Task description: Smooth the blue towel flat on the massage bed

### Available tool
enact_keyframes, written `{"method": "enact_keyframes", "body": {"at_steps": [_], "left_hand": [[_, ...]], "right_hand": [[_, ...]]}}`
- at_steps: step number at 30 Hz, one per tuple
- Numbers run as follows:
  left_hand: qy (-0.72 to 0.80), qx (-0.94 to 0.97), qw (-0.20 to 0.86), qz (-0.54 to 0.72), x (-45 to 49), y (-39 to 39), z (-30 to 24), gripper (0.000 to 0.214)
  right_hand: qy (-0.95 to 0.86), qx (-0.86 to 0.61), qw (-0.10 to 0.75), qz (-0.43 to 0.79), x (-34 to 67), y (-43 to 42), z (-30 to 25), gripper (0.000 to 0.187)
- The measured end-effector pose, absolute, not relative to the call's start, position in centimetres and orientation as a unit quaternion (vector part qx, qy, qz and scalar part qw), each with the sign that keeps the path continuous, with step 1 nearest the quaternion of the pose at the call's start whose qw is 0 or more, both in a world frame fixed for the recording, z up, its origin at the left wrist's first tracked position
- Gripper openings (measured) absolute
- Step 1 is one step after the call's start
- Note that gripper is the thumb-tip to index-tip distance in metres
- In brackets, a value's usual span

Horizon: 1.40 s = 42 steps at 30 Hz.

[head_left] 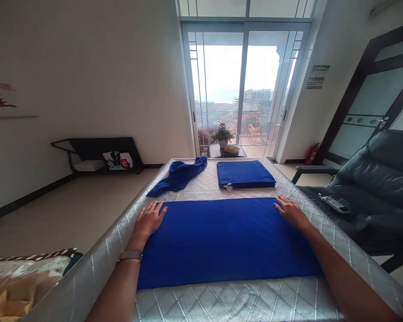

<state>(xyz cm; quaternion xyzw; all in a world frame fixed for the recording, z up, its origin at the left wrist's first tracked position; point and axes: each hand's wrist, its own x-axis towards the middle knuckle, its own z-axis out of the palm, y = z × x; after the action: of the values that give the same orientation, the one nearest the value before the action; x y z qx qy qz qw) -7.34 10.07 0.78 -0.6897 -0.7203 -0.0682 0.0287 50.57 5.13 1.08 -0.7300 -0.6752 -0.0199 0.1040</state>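
Note:
A blue cloth (221, 243), likely a towel, lies spread flat as a wide rectangle on the quilted silver-grey cover (235, 299). My left hand (151, 219) rests on its far left corner, fingers spread out. On the far right corner lies my right hand (290, 211), also with fingers stretched. Beyond the spread cloth, a neat stack of folded blue cloths (246, 173) sits to the right, a white tag showing at its front edge. A crumpled blue cloth (181, 175) lies to the left of the stack.
A dark armchair (372, 192) with a grey remote (336, 203) stands on the right. Past the far edge are a small table with a potted plant (223, 134) and a tissue pack (232, 149), before sliding glass doors. A black bench (104, 150) stands by the left wall.

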Motion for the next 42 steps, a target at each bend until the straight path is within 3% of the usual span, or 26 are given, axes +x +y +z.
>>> {"method": "enact_keyframes", "body": {"at_steps": [5, 13, 20, 25, 29, 35, 42], "left_hand": [[-0.677, -0.717, 0.083, -0.143, -5.9, 9.2, 2.7, 0.053], [-0.596, -0.765, 0.047, -0.238, 0.2, 6.1, 5.3, 0.031], [-0.483, -0.862, 0.037, -0.152, 8.5, 4.5, 5.2, 0.017], [-0.527, -0.834, -0.027, -0.160, 13.2, 6.9, 4.9, 0.020], [-0.564, -0.802, -0.018, -0.196, 15.5, 8.3, 2.9, 0.032], [-0.551, -0.808, -0.021, -0.207, 15.9, 8.7, -0.5, 0.041], [-0.552, -0.815, -0.009, -0.178, 15.4, 9.2, -1.0, 0.046]], "right_hand": [[-0.697, -0.706, 0.122, -0.027, 48.9, 4.5, 2.0, 0.056], [-0.739, -0.649, 0.178, -0.019, 44.8, 3.1, 3.3, 0.050], [-0.767, -0.600, 0.227, 0.004, 37.9, 1.2, 6.5, 0.042], [-0.791, -0.577, 0.201, 0.032, 31.2, 2.7, 6.7, 0.043], [-0.779, -0.601, 0.173, 0.048, 28.0, 5.2, 4.4, 0.050], [-0.776, -0.615, 0.127, 0.055, 27.7, 6.6, 0.9, 0.057], [-0.773, -0.618, 0.121, 0.071, 28.1, 6.7, 0.7, 0.058]]}}
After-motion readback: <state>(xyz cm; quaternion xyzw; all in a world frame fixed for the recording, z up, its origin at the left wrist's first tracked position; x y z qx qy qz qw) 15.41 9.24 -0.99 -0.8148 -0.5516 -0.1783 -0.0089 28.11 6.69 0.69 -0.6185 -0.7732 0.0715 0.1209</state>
